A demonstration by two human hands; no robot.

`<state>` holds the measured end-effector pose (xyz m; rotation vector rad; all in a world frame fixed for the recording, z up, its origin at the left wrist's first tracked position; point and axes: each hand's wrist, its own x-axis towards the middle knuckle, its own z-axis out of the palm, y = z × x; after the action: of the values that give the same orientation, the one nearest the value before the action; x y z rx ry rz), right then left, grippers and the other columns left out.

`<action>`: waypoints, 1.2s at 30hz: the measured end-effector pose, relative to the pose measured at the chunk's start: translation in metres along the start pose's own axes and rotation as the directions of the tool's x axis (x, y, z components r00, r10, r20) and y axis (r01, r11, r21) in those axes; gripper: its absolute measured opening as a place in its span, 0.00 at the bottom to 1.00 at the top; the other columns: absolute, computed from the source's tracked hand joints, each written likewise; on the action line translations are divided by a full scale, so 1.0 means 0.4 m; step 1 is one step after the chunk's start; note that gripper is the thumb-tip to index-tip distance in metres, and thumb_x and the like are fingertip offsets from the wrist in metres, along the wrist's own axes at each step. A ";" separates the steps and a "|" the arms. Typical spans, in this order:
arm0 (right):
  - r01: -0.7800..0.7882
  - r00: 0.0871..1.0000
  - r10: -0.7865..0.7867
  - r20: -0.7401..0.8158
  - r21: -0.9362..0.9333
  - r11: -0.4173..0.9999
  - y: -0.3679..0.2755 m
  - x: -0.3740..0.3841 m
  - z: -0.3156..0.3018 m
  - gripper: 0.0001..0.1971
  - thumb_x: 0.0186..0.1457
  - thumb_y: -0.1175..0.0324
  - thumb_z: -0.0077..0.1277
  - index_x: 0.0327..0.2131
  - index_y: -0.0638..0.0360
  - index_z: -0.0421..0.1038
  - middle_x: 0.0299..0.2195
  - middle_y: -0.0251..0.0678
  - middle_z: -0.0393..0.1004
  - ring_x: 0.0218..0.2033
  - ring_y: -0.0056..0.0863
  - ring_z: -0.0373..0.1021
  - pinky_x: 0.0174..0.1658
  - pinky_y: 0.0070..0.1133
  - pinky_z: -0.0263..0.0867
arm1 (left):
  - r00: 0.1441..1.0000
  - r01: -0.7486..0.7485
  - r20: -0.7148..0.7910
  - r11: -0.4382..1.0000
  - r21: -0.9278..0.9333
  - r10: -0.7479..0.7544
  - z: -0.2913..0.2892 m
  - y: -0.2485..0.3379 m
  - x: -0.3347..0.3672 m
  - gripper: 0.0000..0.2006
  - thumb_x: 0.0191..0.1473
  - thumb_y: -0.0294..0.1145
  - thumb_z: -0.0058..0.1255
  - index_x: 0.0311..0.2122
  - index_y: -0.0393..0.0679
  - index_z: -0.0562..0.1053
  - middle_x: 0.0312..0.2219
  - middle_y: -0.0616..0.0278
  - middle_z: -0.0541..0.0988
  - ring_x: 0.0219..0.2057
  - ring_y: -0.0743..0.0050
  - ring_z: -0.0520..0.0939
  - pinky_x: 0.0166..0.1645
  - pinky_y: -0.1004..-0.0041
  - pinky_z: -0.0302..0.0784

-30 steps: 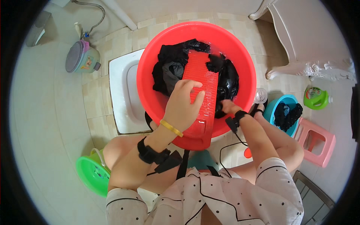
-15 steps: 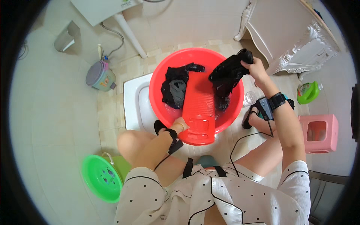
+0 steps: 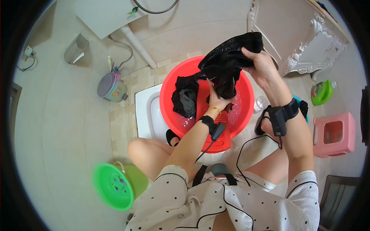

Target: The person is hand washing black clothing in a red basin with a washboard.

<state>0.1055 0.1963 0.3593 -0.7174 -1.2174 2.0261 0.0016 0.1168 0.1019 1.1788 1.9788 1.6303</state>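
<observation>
A wet black garment [image 3: 230, 54] is stretched out above the red basin [image 3: 166, 104]. My right hand [image 3: 263, 67] grips its upper right edge, the thumb on top of the cloth. Lower down, my left hand [image 3: 219, 101] is closed round the garment's hanging part, over the red washboard [image 3: 217, 143]. The washboard leans in the basin with its near end on the front rim, partly covered by my left arm and the cloth. Left of it, a heap of dark clothes [image 3: 187, 102] with a grey patch lies in sudsy water.
A white squat toilet [image 3: 148, 115] is left of the basin, near a lidded bucket [image 3: 112, 86]. A green bucket [image 3: 112, 186] stands by my left knee. To the right are a pink stool [image 3: 334, 134], a green detergent bottle [image 3: 322, 92], a clear jar [image 3: 261, 104] and an ornate white cabinet [image 3: 285, 29].
My left hand has left the washboard's near end and taken hold of the black garment. My right hand has raised the garment, which is now spread wider.
</observation>
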 end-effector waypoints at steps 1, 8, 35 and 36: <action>0.021 1.000 -0.021 0.016 0.026 0.999 0.032 0.006 0.005 0.10 0.57 0.75 0.46 0.42 0.68 0.67 0.38 0.42 0.74 0.39 0.32 0.73 0.45 0.29 0.72 | 0.996 0.094 -0.007 0.995 -0.041 -0.094 -0.004 -0.056 0.010 0.57 0.28 0.43 0.71 0.60 0.37 0.47 0.56 0.45 0.60 0.57 0.50 0.63 0.60 0.63 0.57; -0.224 0.963 0.186 -0.196 -0.194 0.955 0.322 0.088 -0.259 0.17 0.55 0.75 0.48 0.47 0.72 0.61 0.42 0.44 0.69 0.38 0.34 0.72 0.37 0.29 0.76 | 0.833 0.547 -0.105 0.837 0.004 -0.544 -0.035 -0.208 -0.107 0.16 0.41 0.28 0.52 0.39 0.39 0.76 0.33 0.50 0.80 0.38 0.58 0.80 0.44 0.67 0.72; 0.114 0.993 -0.118 0.030 -0.566 0.816 0.608 0.057 -0.227 0.20 0.43 0.75 0.54 0.43 0.62 0.64 0.39 0.49 0.73 0.45 0.39 0.70 0.47 0.29 0.63 | 0.790 0.603 0.251 0.634 -0.484 -0.559 -0.274 0.016 -0.025 0.21 0.49 0.21 0.47 0.50 0.43 0.63 0.44 0.58 0.72 0.45 0.57 0.75 0.44 0.55 0.77; 0.055 0.998 -0.047 0.029 -0.630 0.775 0.661 0.042 -0.266 0.22 0.41 0.76 0.54 0.44 0.63 0.64 0.41 0.48 0.72 0.46 0.38 0.69 0.49 0.28 0.63 | 0.718 0.694 0.249 0.641 -0.328 -0.650 -0.263 -0.048 -0.065 0.22 0.49 0.24 0.51 0.51 0.43 0.62 0.43 0.60 0.72 0.47 0.59 0.73 0.42 0.58 0.77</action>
<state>0.1054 0.1743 0.0747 -0.9635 -1.9376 1.5527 -0.0626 0.0279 0.1092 0.2791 1.5991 1.4053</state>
